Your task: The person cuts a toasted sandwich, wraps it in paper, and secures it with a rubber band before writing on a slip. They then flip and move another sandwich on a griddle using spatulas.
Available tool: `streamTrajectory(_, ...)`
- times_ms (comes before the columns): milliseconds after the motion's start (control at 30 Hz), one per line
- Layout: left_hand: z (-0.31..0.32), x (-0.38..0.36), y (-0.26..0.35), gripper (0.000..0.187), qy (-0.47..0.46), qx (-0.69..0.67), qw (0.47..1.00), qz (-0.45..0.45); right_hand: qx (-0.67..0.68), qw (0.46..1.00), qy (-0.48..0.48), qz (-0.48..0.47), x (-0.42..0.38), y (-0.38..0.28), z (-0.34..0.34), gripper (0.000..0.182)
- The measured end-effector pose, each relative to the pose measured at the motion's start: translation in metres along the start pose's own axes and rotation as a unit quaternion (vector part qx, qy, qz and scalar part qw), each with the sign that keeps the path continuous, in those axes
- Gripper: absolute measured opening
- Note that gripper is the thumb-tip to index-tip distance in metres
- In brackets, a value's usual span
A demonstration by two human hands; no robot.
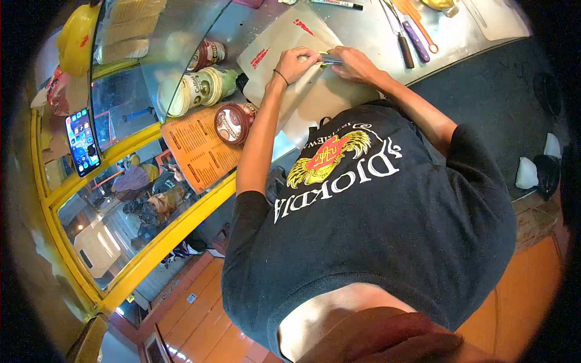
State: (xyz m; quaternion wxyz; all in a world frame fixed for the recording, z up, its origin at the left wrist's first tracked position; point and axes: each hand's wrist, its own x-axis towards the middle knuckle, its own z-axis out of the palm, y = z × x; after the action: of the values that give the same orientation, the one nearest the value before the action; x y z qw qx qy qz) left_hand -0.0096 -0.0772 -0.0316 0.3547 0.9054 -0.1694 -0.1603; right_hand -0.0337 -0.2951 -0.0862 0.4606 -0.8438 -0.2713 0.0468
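Note:
My left hand (295, 64), with a dark band at the wrist, has its fingers pinched at one end of a small, thin, silvery-dark item (330, 59). At the other end, my right hand (357, 65) closes its fingers on the same item. Its exact shape is too small to tell. Both hands are close together over brown paper sheets (281, 43) with red print, spread on the metal tabletop (369, 36).
Left of the paper stand lidded tubs (235, 123) and an orange printed menu (203, 148). Farther left are a phone (82, 140) and a yellow frame with glass. Long-handled utensils (415, 41), an orange tool and a marker (342, 5) lie toward the right and far side.

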Motion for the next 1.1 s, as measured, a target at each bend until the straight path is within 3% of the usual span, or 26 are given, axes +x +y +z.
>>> streamTrajectory(100,0.0,0.0,-0.002,0.023,0.002,0.001,1.0,0.007,0.042,0.998,0.011,0.054,0.002,-0.005,0.008,0.025)
streamTrajectory(233,0.002,0.0,-0.005,0.025,0.028,-0.015,0.999,0.008,0.035,0.998,0.029,0.051,0.0,-0.011,0.023,0.023)
streamTrajectory(300,0.002,0.001,-0.007,0.027,0.052,-0.025,0.998,0.017,0.011,0.999,0.028,-0.013,0.003,-0.007,0.024,0.021)
streamTrajectory(400,0.007,0.001,-0.009,0.025,0.078,-0.011,0.997,0.02,-0.018,0.999,-0.034,-0.032,0.007,-0.004,0.021,0.017)
streamTrajectory(500,0.002,-0.001,-0.001,0.025,0.076,-0.01,0.997,0.022,-0.021,0.999,-0.034,-0.027,0.007,-0.006,0.006,0.021)
streamTrajectory(600,-0.006,-0.023,0.015,0.024,0.128,0.083,0.984,0.097,-0.068,0.991,-0.093,-0.072,0.016,0.017,-0.017,0.028)
streamTrajectory(667,-0.006,-0.055,0.016,0.022,0.236,-0.036,0.971,0.026,-0.06,0.994,-0.083,-0.048,0.021,0.014,-0.038,0.033)
streamTrajectory(733,-0.005,-0.102,0.04,0.024,0.212,-0.262,0.933,-0.127,-0.054,0.997,-0.056,-0.021,0.032,0.011,-0.042,0.042)
streamTrajectory(767,-0.001,-0.123,0.043,0.027,0.203,-0.272,0.925,-0.169,-0.057,0.996,-0.061,-0.024,0.042,0.011,-0.033,0.042)
streamTrajectory(800,0.005,-0.143,0.038,0.03,0.194,-0.281,0.916,-0.211,0.044,0.998,-0.028,-0.03,0.052,0.01,-0.018,0.039)
streamTrajectory(833,0.011,-0.162,0.029,0.03,0.201,-0.285,0.913,-0.211,0.144,0.989,0.003,-0.035,0.061,0.003,-0.004,0.037)
streamTrajectory(867,0.018,-0.181,0.018,0.032,0.145,-0.311,0.908,-0.24,0.256,0.966,-0.032,-0.001,0.069,-0.011,0.005,0.04)
streamTrajectory(900,0.028,-0.198,0.007,0.036,0.091,-0.336,0.899,-0.266,0.252,0.967,-0.04,-0.007,0.063,-0.015,0.011,0.04)
streamTrajectory(933,0.043,-0.215,0.0,0.036,0.109,-0.342,0.895,-0.265,0.259,0.963,-0.074,0.016,0.058,-0.021,0.022,0.04)
streamTrajectory(967,0.055,-0.224,-0.007,0.038,0.183,-0.381,0.865,-0.269,0.269,0.957,-0.096,0.043,0.053,-0.019,0.033,0.04)
streamTrajectory(1000,0.062,-0.227,-0.016,0.041,0.254,-0.417,0.831,-0.268,0.26,0.963,-0.057,-0.033,0.043,0.0,0.044,0.039)
streamTrajectory(1033,0.065,-0.224,-0.027,0.041,0.258,-0.418,0.831,-0.262,0.293,0.944,-0.13,0.08,0.027,-0.007,0.027,0.035)
streamTrajectory(1067,0.069,-0.219,-0.037,0.042,0.292,-0.444,0.815,-0.232,0.284,0.94,-0.151,0.116,0.011,-0.023,0.007,0.034)
streamTrajectory(1100,0.071,-0.213,-0.044,0.043,0.322,-0.47,0.797,-0.203,0.255,0.961,-0.101,0.029,-0.006,-0.025,0.006,0.035)
